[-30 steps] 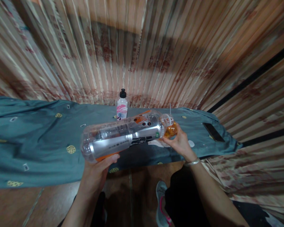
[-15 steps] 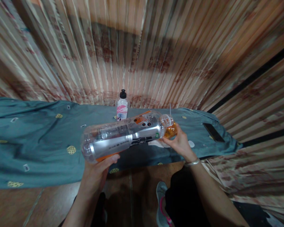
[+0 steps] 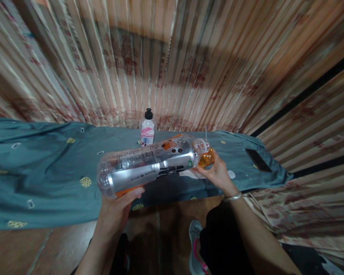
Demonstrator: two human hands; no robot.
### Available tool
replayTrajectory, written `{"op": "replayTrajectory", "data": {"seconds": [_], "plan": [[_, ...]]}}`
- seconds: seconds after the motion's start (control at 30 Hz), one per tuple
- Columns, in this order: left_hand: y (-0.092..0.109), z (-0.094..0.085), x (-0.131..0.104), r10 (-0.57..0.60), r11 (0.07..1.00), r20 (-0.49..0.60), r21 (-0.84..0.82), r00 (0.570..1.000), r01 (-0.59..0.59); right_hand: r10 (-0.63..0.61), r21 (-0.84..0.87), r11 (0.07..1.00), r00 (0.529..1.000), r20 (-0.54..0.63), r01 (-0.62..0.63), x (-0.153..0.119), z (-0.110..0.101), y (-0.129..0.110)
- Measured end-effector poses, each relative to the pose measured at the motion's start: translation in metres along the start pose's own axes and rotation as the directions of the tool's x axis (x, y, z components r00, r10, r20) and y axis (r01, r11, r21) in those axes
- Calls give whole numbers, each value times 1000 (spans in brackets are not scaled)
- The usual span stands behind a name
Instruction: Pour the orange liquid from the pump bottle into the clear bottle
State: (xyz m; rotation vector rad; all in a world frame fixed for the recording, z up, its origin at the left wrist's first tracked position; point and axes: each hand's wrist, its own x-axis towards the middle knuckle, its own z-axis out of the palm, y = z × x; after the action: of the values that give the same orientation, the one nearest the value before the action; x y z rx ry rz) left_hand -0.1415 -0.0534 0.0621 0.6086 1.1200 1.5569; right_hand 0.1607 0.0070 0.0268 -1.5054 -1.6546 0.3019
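Note:
A large clear plastic bottle (image 3: 149, 164) with a silver and orange label lies almost level in the air, its neck toward the right. My left hand (image 3: 123, 200) is closed around its base end from below. An orange-amber container (image 3: 206, 158) is in the grip of my right hand (image 3: 218, 170), right at the bottle's mouth. The bottle's neck partly hides this container, so its full shape does not show. A thin grey stick or straw (image 3: 206, 131) rises behind the neck. I cannot tell whether liquid is flowing.
Behind the large bottle stands a small clear bottle (image 3: 147, 131) with a black cap and pink label. A dark phone (image 3: 258, 159) lies at the right on the green cloth (image 3: 54, 164). White paper (image 3: 186, 174) and a white round piece (image 3: 231, 174) lie near my right hand. Pleated curtains (image 3: 160, 57) hang behind.
Both hands and the large bottle keep practically the same position; the bottle's base end sits very slightly further left in view.

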Motion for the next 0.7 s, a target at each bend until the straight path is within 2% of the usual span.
{"op": "replayTrajectory", "data": {"seconds": [0.4, 0.7], "plan": [[1, 2, 0, 0, 1000, -22, 6, 1000, 0, 1, -8, 1000, 1000, -12, -1, 0, 2, 3], [-3, 1, 2, 40, 999, 22, 5, 999, -40, 7, -12, 1000, 1000, -1, -7, 0, 1, 3]]}}
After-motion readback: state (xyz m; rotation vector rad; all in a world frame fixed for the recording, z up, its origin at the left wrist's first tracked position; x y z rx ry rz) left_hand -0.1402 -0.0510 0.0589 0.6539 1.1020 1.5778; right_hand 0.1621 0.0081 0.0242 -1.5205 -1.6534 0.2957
